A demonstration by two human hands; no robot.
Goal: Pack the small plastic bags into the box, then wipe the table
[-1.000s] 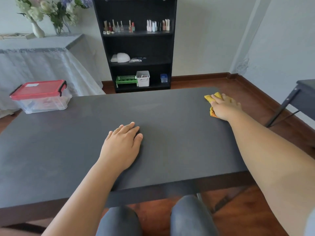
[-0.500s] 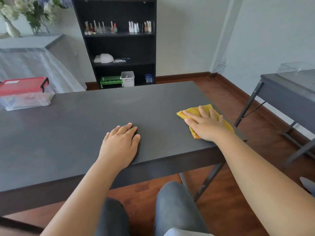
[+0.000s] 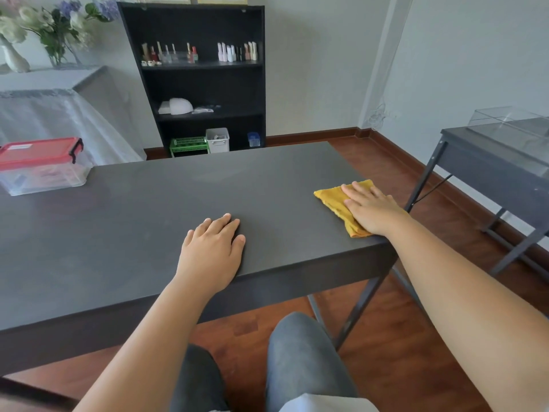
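A clear plastic box (image 3: 44,176) with a red lid closed on it sits at the far left of the dark grey table (image 3: 166,203). Its contents show only faintly through the wall. My right hand (image 3: 371,208) lies flat on a folded yellow cloth (image 3: 334,197), pressing it against the table near the right front corner. My left hand (image 3: 212,252) rests palm down on the table near the front edge, fingers together, holding nothing.
A black shelf unit (image 3: 202,81) with small bottles and bins stands behind the table. A second grey table (image 3: 493,162) with a clear cover is at the right. A draped table with flower vases (image 3: 44,28) is at the back left. My knees are under the front edge.
My right hand has drawn the yellow cloth from the far right corner back toward the front right edge, then held there. My left hand has stayed in place.
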